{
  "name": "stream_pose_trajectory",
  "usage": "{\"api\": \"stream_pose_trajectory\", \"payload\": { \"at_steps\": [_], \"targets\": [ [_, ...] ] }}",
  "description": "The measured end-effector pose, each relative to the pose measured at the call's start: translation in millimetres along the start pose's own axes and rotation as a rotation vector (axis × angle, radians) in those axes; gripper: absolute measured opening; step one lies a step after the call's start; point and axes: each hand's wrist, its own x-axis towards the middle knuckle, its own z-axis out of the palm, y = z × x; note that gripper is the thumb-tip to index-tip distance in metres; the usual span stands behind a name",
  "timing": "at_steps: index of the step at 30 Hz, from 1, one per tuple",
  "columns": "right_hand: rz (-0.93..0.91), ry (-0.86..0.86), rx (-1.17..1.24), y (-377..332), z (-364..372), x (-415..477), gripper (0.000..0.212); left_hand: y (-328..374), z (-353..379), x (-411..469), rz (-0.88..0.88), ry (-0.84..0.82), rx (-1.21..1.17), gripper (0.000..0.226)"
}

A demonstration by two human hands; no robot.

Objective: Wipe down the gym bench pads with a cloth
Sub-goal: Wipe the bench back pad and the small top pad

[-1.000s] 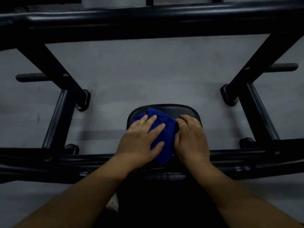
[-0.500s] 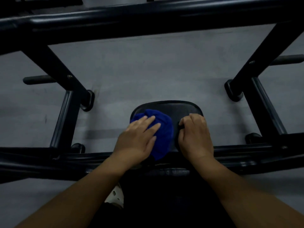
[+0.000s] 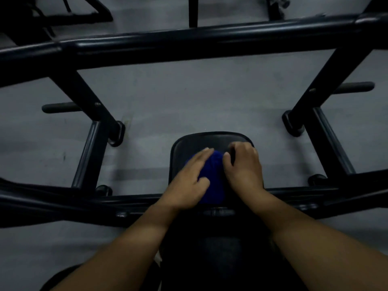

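Head view: a small black pad [image 3: 210, 140] sits low in the middle of the picture, with a blue cloth [image 3: 213, 181] bunched on its near half, toward 6 o'clock. The left hand [image 3: 189, 177] lies on the cloth from the 9 o'clock side, fingers fairly straight and pressing down flat, gripping nothing. The right hand [image 3: 244, 166] is at the cloth's 3 o'clock edge with its fingers curled and its thumb against the blue fabric. Whether it pinches the cloth or only braces on the pad cannot be told, as the light is dim and the hand is slightly blurred. A thick black frame bar [image 3: 210, 42] crosses the picture at 12 o'clock, above grey floor [image 3: 189, 97].

The step in hand looks like wiping this pad. The strip toward 12 o'clock is bare, and the 9 o'clock edge is partly bare.

To do it well:
- Spread the cloth flatter under the palm, because a tight wad cleans only a narrow track.
- Push in overlapping passes from 6 o'clock out to the 12 o'clock rim.
- Sweep along the curved edges at 9 and 3 o'clock, where sweat probably collects.
- Press evenly through the flat fingers, not the fingertips.
- Lift the right hand clear as the cloth comes round, so the patch beneath it is not missed.
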Motion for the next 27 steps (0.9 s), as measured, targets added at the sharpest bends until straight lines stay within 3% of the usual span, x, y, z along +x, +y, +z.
{"api": "stream_pose_trajectory", "payload": {
  "at_steps": [2, 4, 7, 9, 10, 14, 17, 20, 23, 27],
  "targets": [
    [-0.182, -0.062, -0.066, -12.3, 12.7, -13.7, 0.046, -9.8, 3.9, -17.9, -0.072, 0.198, -0.097, 0.073],
    [-0.367, -0.223, -0.191, -22.1, 28.5, -46.1, 0.058, -22.5, 11.1, -41.1, -0.141, 0.263, -0.064, 0.068],
    [-0.493, -0.345, -0.256, -9.4, 15.6, -76.3, 0.056, -35.0, 25.9, -59.4, -0.050, 0.281, 0.182, 0.066],
    [-0.599, -0.325, -0.274, 13.7, -0.7, -71.1, 0.053, -34.8, 34.2, -63.0, 0.031, 0.251, 0.390, 0.064],
    [-0.603, -0.279, -0.271, 21.9, -6.4, -67.1, 0.051, -31.1, 38.1, -65.4, 0.040, 0.213, 0.452, 0.064],
    [-0.330, -0.246, -0.110, -2.6, 3.7, -90.4, 0.047, -15.2, 45.1, -72.2, -0.065, 0.074, 0.472, 0.078],
    [-0.423, -0.382, -0.040, -5.5, -22.2, -114.7, 0.040, -8.1, 40.3, -81.9, -0.017, 0.019, 0.432, 0.083],
    [-0.355, -0.434, -0.276, 14.4, -61.3, -95.3, 0.030, 7.3, 44.8, -93.6, 0.127, -0.097, 0.540, 0.078],
    [-0.247, -0.389, -0.297, 10.8, -56.7, -110.8, 0.040, 30.0, 55.8, -98.2, 0.109, -0.066, 0.535, 0.075],
    [-0.331, -0.443, -0.194, 14.7, -67.4, -153.2, 0.046, 29.7, 59.2, -120.5, 0.111, -0.078, 0.514, 0.071]
  ]
}}
